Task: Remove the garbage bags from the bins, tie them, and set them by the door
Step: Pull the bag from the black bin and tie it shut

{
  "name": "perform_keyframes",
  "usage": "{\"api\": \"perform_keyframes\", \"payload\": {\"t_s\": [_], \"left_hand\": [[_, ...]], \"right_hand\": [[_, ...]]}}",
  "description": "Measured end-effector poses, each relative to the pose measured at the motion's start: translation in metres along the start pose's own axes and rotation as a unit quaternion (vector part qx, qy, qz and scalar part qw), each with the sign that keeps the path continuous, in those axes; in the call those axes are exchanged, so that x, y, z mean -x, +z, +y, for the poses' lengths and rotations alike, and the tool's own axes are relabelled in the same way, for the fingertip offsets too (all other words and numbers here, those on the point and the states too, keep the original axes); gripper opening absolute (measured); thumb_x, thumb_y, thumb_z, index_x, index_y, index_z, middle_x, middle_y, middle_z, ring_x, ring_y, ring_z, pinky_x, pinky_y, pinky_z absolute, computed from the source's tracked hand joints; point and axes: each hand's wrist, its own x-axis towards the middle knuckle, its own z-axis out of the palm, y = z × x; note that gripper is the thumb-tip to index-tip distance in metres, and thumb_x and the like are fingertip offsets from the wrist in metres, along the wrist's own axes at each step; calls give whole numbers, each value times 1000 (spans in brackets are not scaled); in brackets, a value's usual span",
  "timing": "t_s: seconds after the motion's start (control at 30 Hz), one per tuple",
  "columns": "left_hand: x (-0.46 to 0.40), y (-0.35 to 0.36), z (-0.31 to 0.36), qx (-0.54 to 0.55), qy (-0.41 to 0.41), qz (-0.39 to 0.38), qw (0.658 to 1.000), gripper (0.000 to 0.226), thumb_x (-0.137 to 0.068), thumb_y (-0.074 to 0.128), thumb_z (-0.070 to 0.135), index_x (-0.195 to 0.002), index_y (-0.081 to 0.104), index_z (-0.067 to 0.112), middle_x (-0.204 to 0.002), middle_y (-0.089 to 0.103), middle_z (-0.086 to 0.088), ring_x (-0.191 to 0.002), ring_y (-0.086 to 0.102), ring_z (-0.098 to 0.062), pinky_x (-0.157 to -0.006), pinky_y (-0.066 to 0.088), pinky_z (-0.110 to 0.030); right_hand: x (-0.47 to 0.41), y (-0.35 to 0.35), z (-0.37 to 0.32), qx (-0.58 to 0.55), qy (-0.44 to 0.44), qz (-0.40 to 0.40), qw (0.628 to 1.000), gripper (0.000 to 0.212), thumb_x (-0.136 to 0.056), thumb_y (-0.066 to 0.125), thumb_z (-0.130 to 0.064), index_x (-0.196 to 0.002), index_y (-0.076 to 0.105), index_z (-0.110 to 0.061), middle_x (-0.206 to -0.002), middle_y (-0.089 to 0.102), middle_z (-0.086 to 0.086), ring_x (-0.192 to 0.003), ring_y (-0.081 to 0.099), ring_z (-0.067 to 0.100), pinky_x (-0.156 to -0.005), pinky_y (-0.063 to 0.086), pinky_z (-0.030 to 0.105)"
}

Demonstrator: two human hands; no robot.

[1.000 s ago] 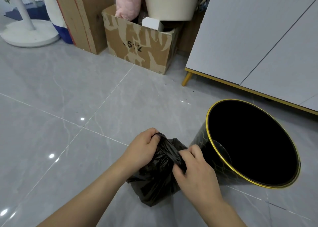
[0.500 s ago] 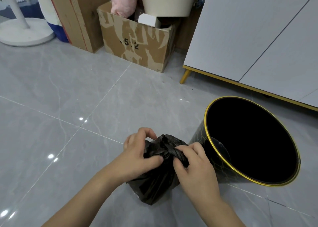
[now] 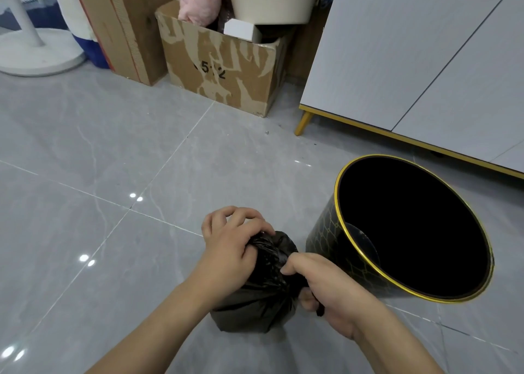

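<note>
Smooth, shiny grey floor tiles [image 3: 113,152] with thin pale lines and bright light spots, filling most of the frame. Flat pale grey cupboard [image 3: 411,56] at upper right, on a thin gold leg. Round black bin [image 3: 326,240] at right of centre, with a gold rim and a faint gold net pattern on its side, dark inside, no bag seen in it. Worn brown cardboard box [image 3: 224,73] at top centre, patchy where the surface has peeled, with a cream plastic tub [image 3: 269,2], a small white box [image 3: 239,30] and something soft and pink [image 3: 198,2] on top. Round white stand base [image 3: 39,53] at upper left. Crinkly, shiny black garbage bag [image 3: 255,300] sitting on the floor at lower centre, just left of the bin, its top bunched and twisted. Left hand [image 3: 229,246] curled over the bunched top, thumb and fingers bent and pressing on the plastic. Right hand [image 3: 326,288] closed tight in a fist round a twisted strip of the bag.
</note>
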Motion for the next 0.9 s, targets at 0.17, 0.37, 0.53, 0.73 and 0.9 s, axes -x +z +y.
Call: {"api": "perform_keyframes", "payload": {"t_s": [0.17, 0.37, 0.53, 0.73, 0.9], "left_hand": [[4, 4, 2, 111, -90, -23, 989, 40, -67, 37, 8, -69, 62, 39, -116, 51, 32, -124, 18, 10, -104, 4, -18], [-3, 2, -6, 209, -159, -159, 952, 49, -54, 38, 12, -62, 70, 47, -114, 53, 40, -127, 29, -4, -114, 19, -35], [-10, -4, -1, 339, -195, -197, 899, 33, -51, 37, 1, -54, 67, 13, -113, 62, 4, -100, 63, -19, -75, 48, -20], [-11, 0, -4, 285, -218, -137, 923, 34, -54, 41, 10, -62, 71, 23, -96, 67, 12, -102, 60, -20, -98, 45, -40], [-1, -7, -1, 28, -66, -57, 996, 32, -68, 38, 18, -91, 52, 36, -112, 47, 26, -115, 31, -4, -99, 12, -20]], "right_hand": [[1, -1, 0, -1, -3, 4, 1000, 24, -69, 53, -20, -57, 33, -24, -63, 24, 0, -51, 20, 12, -50, 15, 27], [4, -1, 1, -18, 4, -1, 1000, 19, -62, 50, -21, -58, 32, -22, -59, 24, -2, -48, 19, 11, -47, 15, 25], [0, 0, -1, 78, -24, 31, 996, 35, -80, 48, -14, -52, 29, -23, -53, 25, -6, -45, 23, 10, -49, 19, 27], [-7, 9, 5, 143, -101, 103, 979, 18, -71, 52, -30, -74, 64, -17, -57, 53, -8, -59, 49, 9, -60, 40, 29], [-5, -1, -3, -34, -5, 49, 998, 27, -84, 48, -13, -60, 36, -19, -54, 26, -4, -43, 20, 9, -42, 16, 23]]}}
